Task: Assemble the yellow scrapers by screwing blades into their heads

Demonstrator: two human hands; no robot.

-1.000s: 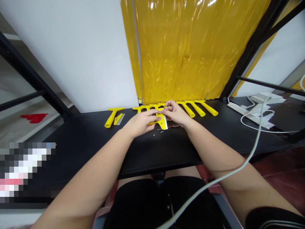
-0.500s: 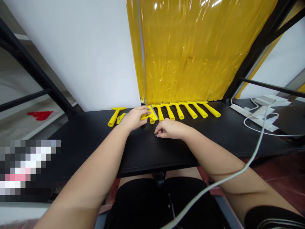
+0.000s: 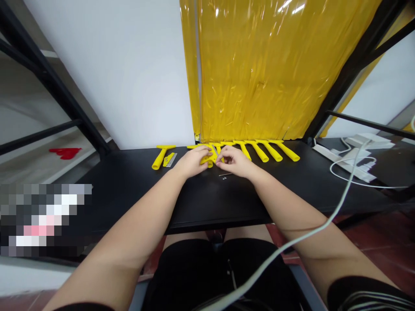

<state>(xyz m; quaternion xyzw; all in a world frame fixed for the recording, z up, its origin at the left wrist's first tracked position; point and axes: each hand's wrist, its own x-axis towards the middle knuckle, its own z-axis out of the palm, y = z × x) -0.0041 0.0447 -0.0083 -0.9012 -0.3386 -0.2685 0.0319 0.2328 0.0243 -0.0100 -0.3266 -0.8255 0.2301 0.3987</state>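
Observation:
My left hand (image 3: 192, 163) is closed around a yellow scraper head (image 3: 205, 160) with a metal blade, held just above the black table. My right hand (image 3: 237, 161) meets it from the right, thumb and fingertips pinched together at the blade end. Whatever small thing that pinch holds is hidden. Below the right hand lie a thin rod (image 3: 225, 174) and tiny metal screws (image 3: 224, 178). Left of my left hand, another yellow head with a blade (image 3: 170, 160) rests beside a yellow T-shaped handle (image 3: 158, 160).
Several more yellow handles (image 3: 275, 154) line the table's back edge, partly behind my hands. A white power strip (image 3: 343, 162) with cables sits at the right. A pale cable (image 3: 301, 247) crosses in front of my right arm. Black frame posts (image 3: 343, 82) stand at both sides.
My right hand has moved up from the tabletop to the scraper head in my left hand. The rod and screws on the table now show. The view has shifted slightly.

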